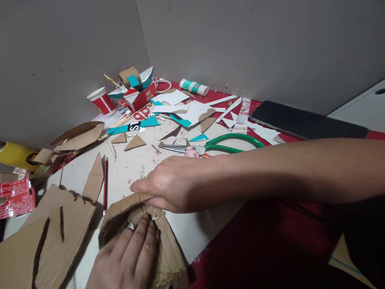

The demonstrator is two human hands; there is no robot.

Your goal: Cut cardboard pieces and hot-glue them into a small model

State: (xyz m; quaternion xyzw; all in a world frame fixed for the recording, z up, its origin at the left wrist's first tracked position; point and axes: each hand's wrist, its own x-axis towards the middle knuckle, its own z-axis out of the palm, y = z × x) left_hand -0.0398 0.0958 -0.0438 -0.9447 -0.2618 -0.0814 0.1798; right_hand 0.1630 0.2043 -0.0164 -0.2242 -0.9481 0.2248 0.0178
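Observation:
A bent cardboard piece (pixel 172 250) lies at the near edge of the board, its strip wall curving up into a rounded rim. My left hand (pixel 123 258) reaches inside the curve, fingers close together and pressed against the cardboard near a ragged white seam; its thumb is hidden. From the right comes my right hand (pixel 173 183), pinching the far end of the curved wall between thumb and fingers. Beyond its wrist lie green-handled scissors (pixel 233 139), partly covered by the forearm, beside a small pink lump (pixel 192 152).
Slit cardboard sheets (pixel 63 246) and a pencil (pixel 105 185) lie left. Paper scraps (pixel 194 110), red scissors (pixel 141 114), a paper cup (pixel 101 101) and a glue tube (pixel 193 87) are toward the walls. A yellow bottle (pixel 14 155) and dark flat slab (pixel 305 121) flank them.

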